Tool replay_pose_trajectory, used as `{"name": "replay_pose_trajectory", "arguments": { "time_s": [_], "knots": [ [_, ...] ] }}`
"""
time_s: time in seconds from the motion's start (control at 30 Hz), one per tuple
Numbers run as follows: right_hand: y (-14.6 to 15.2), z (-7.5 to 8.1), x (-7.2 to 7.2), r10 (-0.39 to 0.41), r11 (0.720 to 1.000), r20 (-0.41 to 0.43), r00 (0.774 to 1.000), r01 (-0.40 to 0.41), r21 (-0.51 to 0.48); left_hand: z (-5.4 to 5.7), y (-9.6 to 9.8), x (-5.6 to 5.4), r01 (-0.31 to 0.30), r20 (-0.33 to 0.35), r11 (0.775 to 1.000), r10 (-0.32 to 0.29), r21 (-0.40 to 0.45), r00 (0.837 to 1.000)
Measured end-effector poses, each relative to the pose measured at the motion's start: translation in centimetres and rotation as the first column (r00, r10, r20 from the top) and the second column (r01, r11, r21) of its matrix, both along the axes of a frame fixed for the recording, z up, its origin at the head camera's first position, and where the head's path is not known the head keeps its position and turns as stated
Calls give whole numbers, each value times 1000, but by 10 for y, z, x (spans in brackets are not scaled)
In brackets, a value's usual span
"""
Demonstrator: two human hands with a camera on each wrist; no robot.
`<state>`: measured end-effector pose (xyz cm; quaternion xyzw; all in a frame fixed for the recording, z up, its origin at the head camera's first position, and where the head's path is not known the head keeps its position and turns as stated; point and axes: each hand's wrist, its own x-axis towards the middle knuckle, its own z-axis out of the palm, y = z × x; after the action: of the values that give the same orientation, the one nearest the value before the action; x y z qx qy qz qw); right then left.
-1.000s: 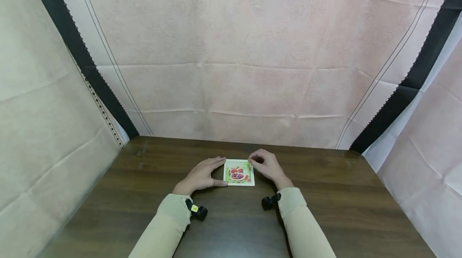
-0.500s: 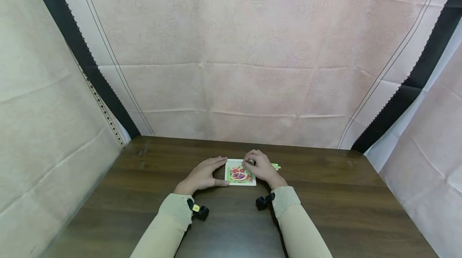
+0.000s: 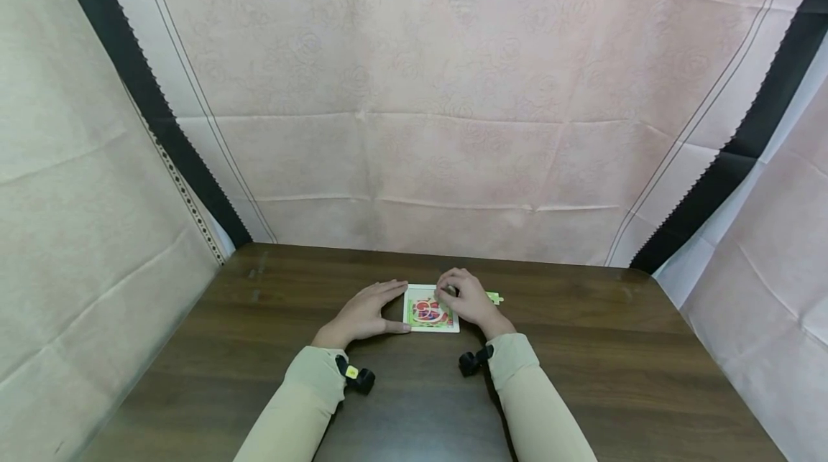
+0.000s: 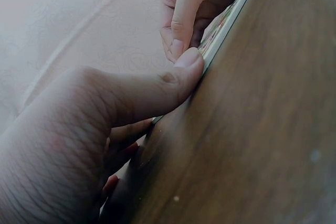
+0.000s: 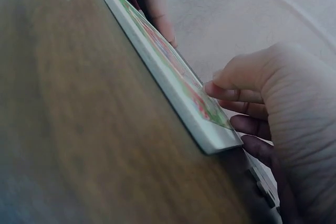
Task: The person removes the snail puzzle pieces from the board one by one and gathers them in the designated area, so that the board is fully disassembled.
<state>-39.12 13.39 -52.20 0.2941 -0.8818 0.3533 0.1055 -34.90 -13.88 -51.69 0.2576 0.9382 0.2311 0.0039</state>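
Risking skid: sideways push could slide white-framed board (image 3: 428,314) across counter (image 3: 414,404) if left hand (image 3: 362,312) braces weakly. That hand spread wide, fingers straight, touching board's left edge. Right hand (image 3: 468,299) curled over board's right part; whether pinching anything, cannot tell. Green piece (image 3: 495,298) partly shows just right of it.

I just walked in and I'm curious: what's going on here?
A person is working with both hands on a small white-edged picture board lying flat on a wooden table. The left hand touches its left edge, thumb near one corner and fingers near the other. The right hand is over its right side, thumb and fingers drawn together; whether they pinch anything is hard to tell. A small green piece shows just right of that hand.
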Motion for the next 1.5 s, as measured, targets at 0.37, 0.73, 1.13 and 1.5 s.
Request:
{"name": "replay_pose_trajectory", "arguments": {
  "time_s": [0.37, 0.73, 1.13, 1.5],
  "knots": [
    [0, 0, 1, -12, 1000, 21, 1000, 12, 8, -1, 0, -1, -2, 4, 1000, 2, 5, 1000],
    [1, 0, 1, 12, 1000, -14, 1000, -13, -25, -1, 0, -1, -2, 9, 1000, 2, 8, 1000],
    [2, 1, 3, -9, 1000, 29, 1000, 9, -7, -1, -1, 0, -9, 17, 1000, 9, 7, 1000],
    [2, 2, 5, -16, 995, 20, 1000, 18, -102, -1, -1, 0, -13, 13, 1000, 13, -3, 1000]
  ]
}}
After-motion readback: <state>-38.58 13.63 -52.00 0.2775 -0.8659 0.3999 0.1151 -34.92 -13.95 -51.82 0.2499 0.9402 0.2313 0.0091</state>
